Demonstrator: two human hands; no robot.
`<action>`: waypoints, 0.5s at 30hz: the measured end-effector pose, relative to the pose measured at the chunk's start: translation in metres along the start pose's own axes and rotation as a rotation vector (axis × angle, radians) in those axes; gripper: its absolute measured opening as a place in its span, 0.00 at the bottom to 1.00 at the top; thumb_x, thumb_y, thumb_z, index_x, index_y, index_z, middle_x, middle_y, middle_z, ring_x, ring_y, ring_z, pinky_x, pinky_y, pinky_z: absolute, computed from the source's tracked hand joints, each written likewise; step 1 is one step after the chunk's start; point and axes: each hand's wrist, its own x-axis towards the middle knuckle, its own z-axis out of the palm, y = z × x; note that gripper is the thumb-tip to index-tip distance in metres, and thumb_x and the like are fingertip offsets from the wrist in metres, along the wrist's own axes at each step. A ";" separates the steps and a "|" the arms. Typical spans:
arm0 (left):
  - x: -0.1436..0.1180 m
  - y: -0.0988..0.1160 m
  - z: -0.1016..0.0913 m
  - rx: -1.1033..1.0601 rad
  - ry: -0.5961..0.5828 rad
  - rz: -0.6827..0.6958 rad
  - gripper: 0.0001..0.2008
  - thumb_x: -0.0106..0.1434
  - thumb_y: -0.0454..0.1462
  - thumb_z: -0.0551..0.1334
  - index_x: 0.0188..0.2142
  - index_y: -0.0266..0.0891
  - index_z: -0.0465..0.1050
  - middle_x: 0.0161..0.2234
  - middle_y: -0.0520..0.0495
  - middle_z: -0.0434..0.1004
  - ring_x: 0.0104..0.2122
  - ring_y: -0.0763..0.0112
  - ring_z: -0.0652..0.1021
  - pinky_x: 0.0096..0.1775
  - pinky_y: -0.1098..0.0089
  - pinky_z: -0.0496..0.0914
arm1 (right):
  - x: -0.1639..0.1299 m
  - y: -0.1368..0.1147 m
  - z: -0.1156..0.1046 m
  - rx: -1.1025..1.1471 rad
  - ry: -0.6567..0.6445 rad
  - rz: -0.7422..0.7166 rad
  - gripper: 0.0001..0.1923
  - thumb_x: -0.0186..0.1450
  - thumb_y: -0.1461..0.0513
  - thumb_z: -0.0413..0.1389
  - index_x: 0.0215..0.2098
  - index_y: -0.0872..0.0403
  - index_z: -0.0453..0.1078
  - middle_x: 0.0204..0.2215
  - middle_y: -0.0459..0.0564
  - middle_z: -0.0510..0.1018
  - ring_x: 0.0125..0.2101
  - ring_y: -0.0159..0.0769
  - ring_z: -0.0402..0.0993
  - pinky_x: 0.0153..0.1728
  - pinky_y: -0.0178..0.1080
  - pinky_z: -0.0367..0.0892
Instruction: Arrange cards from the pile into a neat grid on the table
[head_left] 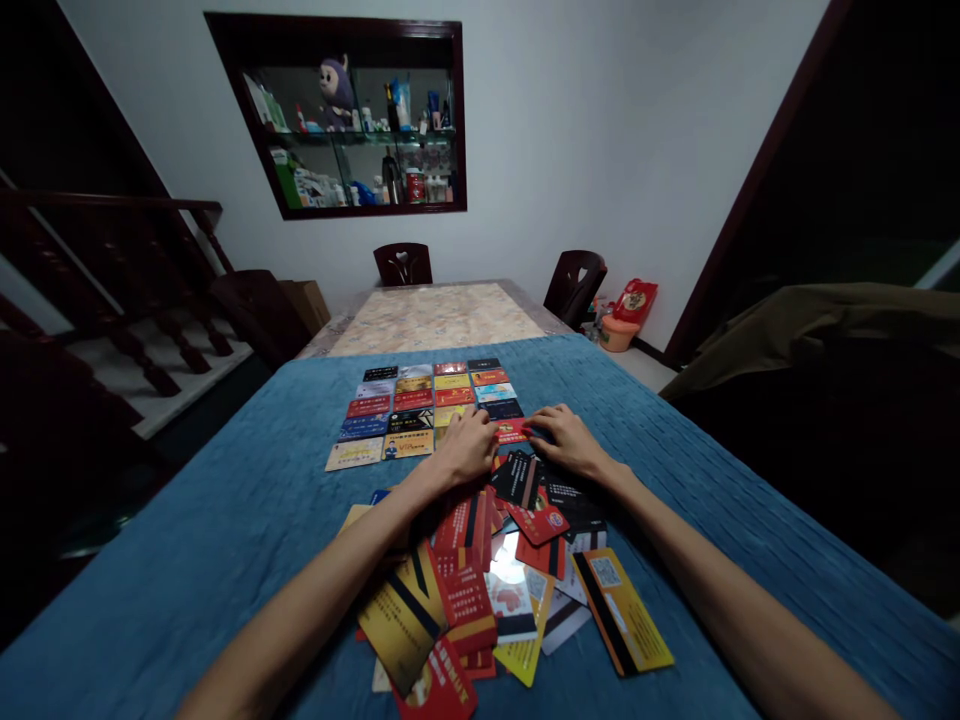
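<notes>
Hands, left and right, press flat together on red card; align it squarely with card grid edges.

"VIP" on a yellow card (other print too blurry).

On the tabletop, rows of cards lie beyond a loose card pile near the front edge. Both hands rest between them, left beside right. Chairs stand behind.
</notes>
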 end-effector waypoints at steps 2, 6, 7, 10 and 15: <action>-0.009 0.010 -0.006 0.004 0.008 0.009 0.12 0.66 0.39 0.56 0.41 0.37 0.75 0.43 0.39 0.73 0.48 0.55 0.69 0.47 0.55 0.66 | -0.001 -0.001 -0.003 0.032 0.018 -0.024 0.13 0.66 0.60 0.54 0.46 0.53 0.76 0.45 0.54 0.78 0.44 0.45 0.66 0.46 0.46 0.64; -0.027 0.032 -0.016 0.007 0.013 0.057 0.14 0.65 0.44 0.57 0.40 0.37 0.75 0.44 0.39 0.73 0.49 0.53 0.68 0.49 0.53 0.65 | -0.001 -0.008 -0.009 0.096 0.018 -0.106 0.12 0.66 0.61 0.53 0.45 0.51 0.76 0.45 0.53 0.79 0.46 0.45 0.65 0.48 0.48 0.63; -0.031 0.037 -0.017 0.011 0.011 0.066 0.15 0.64 0.46 0.58 0.40 0.37 0.75 0.43 0.38 0.73 0.48 0.52 0.68 0.48 0.52 0.65 | -0.001 -0.011 -0.010 0.110 0.008 -0.131 0.12 0.66 0.62 0.53 0.45 0.51 0.76 0.45 0.53 0.79 0.46 0.45 0.65 0.48 0.49 0.62; -0.038 0.049 -0.018 0.022 -0.004 0.098 0.20 0.64 0.49 0.58 0.42 0.36 0.75 0.45 0.37 0.73 0.48 0.52 0.69 0.50 0.51 0.64 | -0.003 -0.021 -0.015 0.129 -0.051 -0.194 0.15 0.64 0.66 0.53 0.46 0.51 0.76 0.46 0.52 0.78 0.47 0.44 0.65 0.49 0.49 0.61; -0.037 0.057 -0.015 0.028 -0.049 0.098 0.22 0.65 0.50 0.57 0.44 0.35 0.75 0.48 0.36 0.72 0.49 0.51 0.69 0.52 0.48 0.63 | -0.014 -0.035 -0.017 0.107 -0.149 -0.234 0.22 0.57 0.72 0.52 0.47 0.51 0.75 0.50 0.50 0.77 0.49 0.46 0.61 0.50 0.51 0.60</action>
